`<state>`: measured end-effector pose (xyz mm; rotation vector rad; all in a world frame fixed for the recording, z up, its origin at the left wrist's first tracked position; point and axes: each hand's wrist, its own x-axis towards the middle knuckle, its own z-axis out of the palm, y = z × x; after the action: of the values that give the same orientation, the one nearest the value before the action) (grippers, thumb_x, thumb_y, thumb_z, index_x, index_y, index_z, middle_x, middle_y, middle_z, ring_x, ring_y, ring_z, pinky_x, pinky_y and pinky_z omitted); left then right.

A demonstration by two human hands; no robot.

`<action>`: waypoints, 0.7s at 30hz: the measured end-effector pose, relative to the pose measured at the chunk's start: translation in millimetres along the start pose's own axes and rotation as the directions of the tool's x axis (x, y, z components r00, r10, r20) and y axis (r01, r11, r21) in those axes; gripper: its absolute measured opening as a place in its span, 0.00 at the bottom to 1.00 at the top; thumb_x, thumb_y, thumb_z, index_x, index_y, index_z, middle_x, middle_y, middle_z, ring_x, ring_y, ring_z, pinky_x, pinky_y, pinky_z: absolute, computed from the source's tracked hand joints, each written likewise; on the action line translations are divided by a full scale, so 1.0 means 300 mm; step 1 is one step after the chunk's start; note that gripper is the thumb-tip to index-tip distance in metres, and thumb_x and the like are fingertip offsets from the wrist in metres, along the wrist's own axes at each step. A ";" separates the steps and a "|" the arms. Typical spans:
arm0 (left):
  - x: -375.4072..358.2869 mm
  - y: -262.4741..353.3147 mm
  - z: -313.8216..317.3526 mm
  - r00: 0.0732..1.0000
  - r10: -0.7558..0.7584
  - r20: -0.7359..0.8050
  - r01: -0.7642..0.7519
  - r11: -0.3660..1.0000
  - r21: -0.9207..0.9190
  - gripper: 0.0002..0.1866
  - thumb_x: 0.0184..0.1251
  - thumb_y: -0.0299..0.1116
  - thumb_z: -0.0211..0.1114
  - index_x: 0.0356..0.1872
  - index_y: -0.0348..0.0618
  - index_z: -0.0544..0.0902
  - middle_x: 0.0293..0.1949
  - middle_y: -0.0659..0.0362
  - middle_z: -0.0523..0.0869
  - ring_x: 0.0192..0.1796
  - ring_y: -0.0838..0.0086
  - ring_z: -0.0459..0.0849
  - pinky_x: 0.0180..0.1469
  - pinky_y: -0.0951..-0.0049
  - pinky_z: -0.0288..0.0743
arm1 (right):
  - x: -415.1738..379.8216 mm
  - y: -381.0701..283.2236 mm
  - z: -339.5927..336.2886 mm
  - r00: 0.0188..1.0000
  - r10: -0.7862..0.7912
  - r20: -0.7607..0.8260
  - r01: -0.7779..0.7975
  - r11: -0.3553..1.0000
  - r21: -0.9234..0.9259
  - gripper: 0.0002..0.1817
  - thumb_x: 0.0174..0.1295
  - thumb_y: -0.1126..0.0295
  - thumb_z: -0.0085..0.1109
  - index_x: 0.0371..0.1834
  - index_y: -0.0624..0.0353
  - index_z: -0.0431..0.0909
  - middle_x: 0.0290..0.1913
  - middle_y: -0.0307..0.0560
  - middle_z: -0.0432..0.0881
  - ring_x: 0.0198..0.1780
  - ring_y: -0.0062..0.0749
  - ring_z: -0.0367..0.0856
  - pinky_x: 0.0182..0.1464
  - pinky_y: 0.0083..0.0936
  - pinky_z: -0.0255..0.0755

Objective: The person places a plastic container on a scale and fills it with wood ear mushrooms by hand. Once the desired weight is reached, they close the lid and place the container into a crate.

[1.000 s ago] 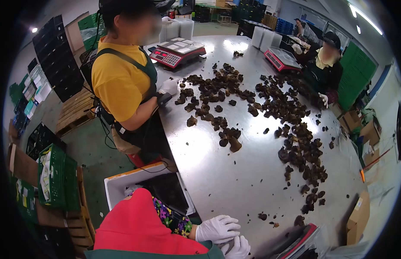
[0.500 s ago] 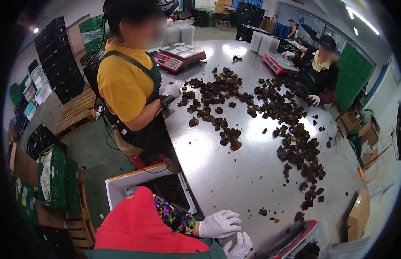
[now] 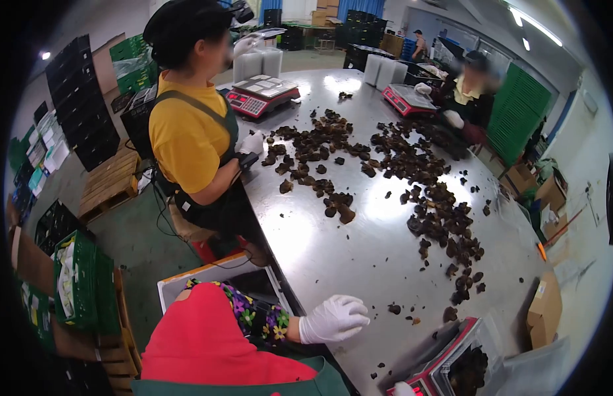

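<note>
My left hand (image 3: 334, 319), in a white glove, hovers over the near left edge of the metal table (image 3: 306, 264). Its fingers are loosely bent and apart, with nothing visible in them. At the bottom edge, only part of my gloved right hand (image 3: 404, 389) shows, by the lit display of a red scale (image 3: 430, 371); its fingers are mostly cut off. A clear plastic tray on that scale holds dark pieces (image 3: 470, 371). Dark brown, curled pieces that look like wood ear mushrooms (image 3: 445, 228) lie scattered up the table.
A person in a yellow shirt (image 3: 187, 135) stands at the left edge beside another red scale (image 3: 261, 98). Another person (image 3: 466, 92) works at the far right by a third scale (image 3: 406, 100). A white foam box (image 3: 171, 290) stands below the left edge. A cardboard box (image 3: 545, 310) sits right.
My hands were close together; now the right has moved right and down to the near scale. The left stays near the edge, raised slightly. The view has shifted, showing more of the scale.
</note>
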<state>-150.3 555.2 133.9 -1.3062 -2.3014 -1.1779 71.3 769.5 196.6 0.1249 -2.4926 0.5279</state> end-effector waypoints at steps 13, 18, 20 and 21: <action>0.359 0.266 0.093 0.663 -0.272 0.697 0.748 0.284 -0.600 0.19 0.77 0.34 0.59 0.65 0.44 0.76 0.46 0.63 0.83 0.44 0.82 0.82 0.47 0.77 0.78 | 0.049 0.443 -0.630 0.539 0.779 -0.322 -0.670 0.627 0.397 0.16 0.73 0.69 0.51 0.56 0.67 0.79 0.59 0.49 0.82 0.55 0.33 0.80 0.61 0.26 0.71; 0.416 0.328 0.219 0.558 -0.312 0.769 0.827 0.292 -0.481 0.22 0.77 0.37 0.61 0.67 0.44 0.72 0.47 0.55 0.84 0.41 0.75 0.84 0.45 0.74 0.82 | 0.015 0.659 -0.624 0.455 0.889 -0.043 -0.728 0.400 0.557 0.15 0.74 0.63 0.52 0.56 0.57 0.82 0.50 0.39 0.85 0.46 0.22 0.83 0.49 0.20 0.77; 0.435 0.358 0.259 0.511 -0.315 0.800 0.855 0.282 -0.435 0.23 0.77 0.38 0.61 0.67 0.44 0.71 0.47 0.54 0.84 0.41 0.75 0.85 0.44 0.75 0.82 | 0.025 0.708 -0.594 0.416 0.907 0.065 -0.762 0.308 0.570 0.17 0.74 0.61 0.52 0.58 0.57 0.80 0.51 0.40 0.84 0.49 0.24 0.83 0.51 0.22 0.77; 0.446 0.367 0.270 0.475 -0.332 0.815 0.876 0.268 -0.401 0.23 0.77 0.39 0.61 0.68 0.43 0.70 0.48 0.53 0.83 0.41 0.74 0.85 0.43 0.75 0.82 | 0.031 0.737 -0.569 0.407 0.912 0.058 -0.758 0.302 0.578 0.17 0.74 0.61 0.52 0.58 0.57 0.80 0.51 0.40 0.84 0.49 0.24 0.83 0.51 0.22 0.77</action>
<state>-124.2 727.1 213.9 -0.9015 -3.0673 -2.7635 108.6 1040.3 254.5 -1.1012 -1.8329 1.5517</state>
